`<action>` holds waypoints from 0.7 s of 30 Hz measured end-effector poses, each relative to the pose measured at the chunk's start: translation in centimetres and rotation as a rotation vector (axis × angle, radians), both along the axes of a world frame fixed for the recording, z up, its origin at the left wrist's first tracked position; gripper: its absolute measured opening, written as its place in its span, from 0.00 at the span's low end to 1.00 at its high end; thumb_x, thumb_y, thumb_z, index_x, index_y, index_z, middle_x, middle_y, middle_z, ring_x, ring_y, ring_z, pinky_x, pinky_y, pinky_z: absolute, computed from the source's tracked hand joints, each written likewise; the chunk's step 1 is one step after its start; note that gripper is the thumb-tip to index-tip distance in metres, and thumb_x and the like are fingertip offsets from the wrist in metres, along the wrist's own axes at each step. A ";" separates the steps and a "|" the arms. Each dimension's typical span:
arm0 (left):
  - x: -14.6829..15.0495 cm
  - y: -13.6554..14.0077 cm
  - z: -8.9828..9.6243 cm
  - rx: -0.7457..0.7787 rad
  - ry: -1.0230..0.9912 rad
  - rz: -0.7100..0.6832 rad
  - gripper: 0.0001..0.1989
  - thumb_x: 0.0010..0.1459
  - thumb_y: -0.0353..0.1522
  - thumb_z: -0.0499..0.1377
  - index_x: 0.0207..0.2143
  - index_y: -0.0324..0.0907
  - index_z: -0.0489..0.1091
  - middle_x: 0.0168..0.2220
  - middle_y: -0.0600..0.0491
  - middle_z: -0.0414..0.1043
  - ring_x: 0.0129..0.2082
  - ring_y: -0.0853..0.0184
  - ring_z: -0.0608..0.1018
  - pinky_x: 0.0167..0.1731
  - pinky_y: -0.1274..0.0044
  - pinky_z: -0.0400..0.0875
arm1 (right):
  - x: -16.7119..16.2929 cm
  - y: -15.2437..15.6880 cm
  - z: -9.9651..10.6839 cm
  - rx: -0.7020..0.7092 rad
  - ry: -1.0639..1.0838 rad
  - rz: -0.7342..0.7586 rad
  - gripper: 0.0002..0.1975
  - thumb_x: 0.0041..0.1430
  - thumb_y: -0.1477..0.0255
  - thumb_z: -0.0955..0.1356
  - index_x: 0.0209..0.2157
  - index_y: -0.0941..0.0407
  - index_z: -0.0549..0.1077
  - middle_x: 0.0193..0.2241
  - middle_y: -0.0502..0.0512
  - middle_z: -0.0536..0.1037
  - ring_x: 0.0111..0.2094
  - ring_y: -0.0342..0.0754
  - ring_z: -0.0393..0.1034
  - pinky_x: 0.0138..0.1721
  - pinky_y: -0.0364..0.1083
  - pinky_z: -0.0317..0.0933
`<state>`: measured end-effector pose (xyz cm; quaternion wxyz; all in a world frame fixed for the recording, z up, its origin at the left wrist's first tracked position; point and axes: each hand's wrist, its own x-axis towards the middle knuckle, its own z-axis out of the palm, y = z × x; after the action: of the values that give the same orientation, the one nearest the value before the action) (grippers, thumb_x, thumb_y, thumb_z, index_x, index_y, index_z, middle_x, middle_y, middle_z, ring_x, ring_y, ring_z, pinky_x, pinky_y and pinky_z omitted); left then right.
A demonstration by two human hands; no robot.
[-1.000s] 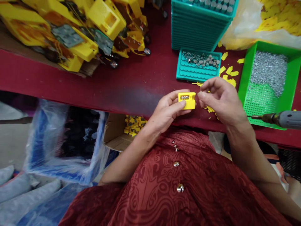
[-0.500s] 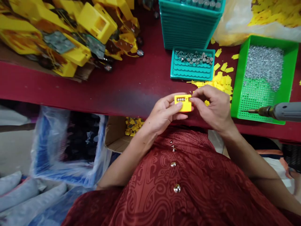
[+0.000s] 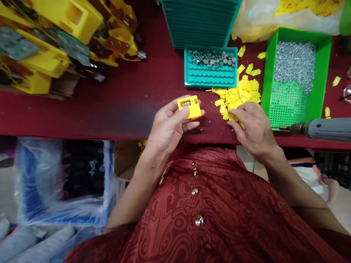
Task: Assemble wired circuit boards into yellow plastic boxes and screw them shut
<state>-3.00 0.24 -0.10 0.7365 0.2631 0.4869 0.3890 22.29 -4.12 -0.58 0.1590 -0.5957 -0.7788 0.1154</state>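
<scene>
My left hand (image 3: 170, 122) grips a small yellow plastic case (image 3: 194, 109), its thumb lying across the front. Silvery button cells (image 3: 185, 104) sit in a row in the case's slot. To the right, my right hand (image 3: 253, 128) is open, thumb and forefinger apart, at the near edge of a pile of flat yellow plastic covers (image 3: 241, 93). The fingertips are over or against the nearest covers; contact is hard to make out. Just beyond the hands lies a teal tray (image 3: 211, 78) with loose button cells along its far half.
A green basket (image 3: 325, 84) of tiny screws stands at right, with an electric screwdriver (image 3: 329, 129) over its near edge. Stacked teal trays (image 3: 201, 25) rise behind. Yellow housings with wires and circuit boards (image 3: 52, 62) crowd the left. A plastic-lined blue crate (image 3: 65, 217) sits below the table.
My right hand has come away from the yellow case and moved to the pile of covers, its fingers parting. The left hand keeps the case, now tilted slightly. The whole view has shifted.
</scene>
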 end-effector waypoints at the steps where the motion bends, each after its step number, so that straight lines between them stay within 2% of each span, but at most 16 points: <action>1: 0.0 0.0 -0.1 0.001 -0.002 -0.001 0.13 0.61 0.33 0.72 0.48 0.45 0.82 0.55 0.48 0.85 0.53 0.57 0.88 0.39 0.77 0.88 | -0.2 -0.4 -0.4 -0.008 0.000 -0.020 0.11 0.70 0.70 0.67 0.48 0.54 0.80 0.42 0.62 0.78 0.44 0.56 0.70 0.46 0.55 0.67; 5: 0.1 -0.2 -0.4 0.001 -0.018 -0.011 0.14 0.61 0.34 0.72 0.50 0.45 0.81 0.56 0.48 0.85 0.52 0.58 0.88 0.41 0.76 0.88 | -1.5 0.0 -1.7 0.019 0.034 -0.108 0.09 0.69 0.72 0.65 0.44 0.54 0.79 0.39 0.62 0.78 0.42 0.56 0.69 0.45 0.55 0.67; 10: 0.6 -0.5 -0.6 -0.004 -0.047 -0.014 0.15 0.61 0.33 0.72 0.51 0.43 0.80 0.53 0.48 0.85 0.48 0.62 0.89 0.39 0.78 0.88 | -3.7 3.1 -2.9 0.022 0.106 -0.096 0.09 0.69 0.74 0.66 0.43 0.52 0.80 0.41 0.62 0.80 0.45 0.57 0.71 0.48 0.56 0.69; 15: 0.2 -0.7 -0.5 0.000 -0.044 0.016 0.16 0.60 0.34 0.73 0.50 0.44 0.80 0.54 0.48 0.85 0.46 0.63 0.89 0.38 0.78 0.87 | -4.3 4.2 -2.8 -0.007 0.122 -0.065 0.10 0.67 0.76 0.68 0.45 0.54 0.81 0.41 0.61 0.80 0.45 0.57 0.71 0.48 0.55 0.67; 21: 0.0 -0.6 -0.3 0.002 -0.042 0.036 0.16 0.59 0.32 0.72 0.49 0.43 0.79 0.53 0.48 0.85 0.46 0.64 0.89 0.37 0.79 0.87 | -4.2 3.9 -2.6 0.038 0.187 -0.026 0.13 0.73 0.70 0.62 0.41 0.55 0.78 0.42 0.62 0.78 0.46 0.55 0.70 0.52 0.56 0.66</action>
<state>-3.03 -0.39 -0.45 0.7391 0.2467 0.4757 0.4082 18.11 -0.21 -3.17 0.2437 -0.5894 -0.7547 0.1538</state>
